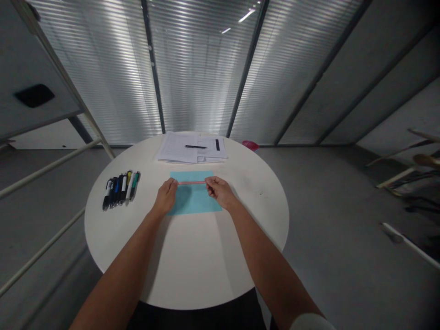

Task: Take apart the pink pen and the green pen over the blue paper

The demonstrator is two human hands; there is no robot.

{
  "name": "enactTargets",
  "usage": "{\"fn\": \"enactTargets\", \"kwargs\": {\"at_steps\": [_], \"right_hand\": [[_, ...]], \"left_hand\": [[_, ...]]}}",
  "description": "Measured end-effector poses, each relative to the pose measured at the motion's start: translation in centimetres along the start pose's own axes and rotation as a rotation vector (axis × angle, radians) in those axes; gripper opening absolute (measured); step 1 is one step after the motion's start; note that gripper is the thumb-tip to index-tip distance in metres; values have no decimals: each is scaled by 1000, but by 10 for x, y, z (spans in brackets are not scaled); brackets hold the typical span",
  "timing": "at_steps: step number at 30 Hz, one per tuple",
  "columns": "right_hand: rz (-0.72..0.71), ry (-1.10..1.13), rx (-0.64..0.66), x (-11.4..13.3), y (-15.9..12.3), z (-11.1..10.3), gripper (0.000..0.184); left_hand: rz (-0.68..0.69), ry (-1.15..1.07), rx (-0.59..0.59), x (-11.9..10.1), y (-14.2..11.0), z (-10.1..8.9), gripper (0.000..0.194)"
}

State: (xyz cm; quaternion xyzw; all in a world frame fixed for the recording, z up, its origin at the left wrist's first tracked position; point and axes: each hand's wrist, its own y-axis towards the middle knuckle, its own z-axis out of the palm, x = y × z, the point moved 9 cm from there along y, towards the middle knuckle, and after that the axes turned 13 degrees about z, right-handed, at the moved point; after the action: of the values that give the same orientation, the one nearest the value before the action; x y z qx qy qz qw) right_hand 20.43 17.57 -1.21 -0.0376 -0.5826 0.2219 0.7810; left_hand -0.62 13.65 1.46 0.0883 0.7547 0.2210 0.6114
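Note:
A thin pink stick, maybe a pen or straw, is held level between both hands above a light blue sheet. My left hand pinches its left end with fingers closed. My right hand pinches its right end in the same way. The blue sheet lies flat on the round white table, under and between both hands.
A row of several pens lies at the table's left. A stack of white papers with a black pen on it sits at the far edge. A pink object is on the floor behind. Railings run along the left.

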Motion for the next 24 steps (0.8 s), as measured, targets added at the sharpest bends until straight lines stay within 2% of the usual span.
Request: {"fn": "enactTargets", "kwargs": {"at_steps": [3,8,24], "right_hand": [[-6,-1,8,0,0,0,41],[-11,-21,27,1,-1,2,37],[0,16,16,-2,2,-2,35]], "left_hand": [[91,91,14,-7,2,0,34],[115,109,2,-8,4,-1,35],[95,155,-42,-9,4,-5,34]]}}
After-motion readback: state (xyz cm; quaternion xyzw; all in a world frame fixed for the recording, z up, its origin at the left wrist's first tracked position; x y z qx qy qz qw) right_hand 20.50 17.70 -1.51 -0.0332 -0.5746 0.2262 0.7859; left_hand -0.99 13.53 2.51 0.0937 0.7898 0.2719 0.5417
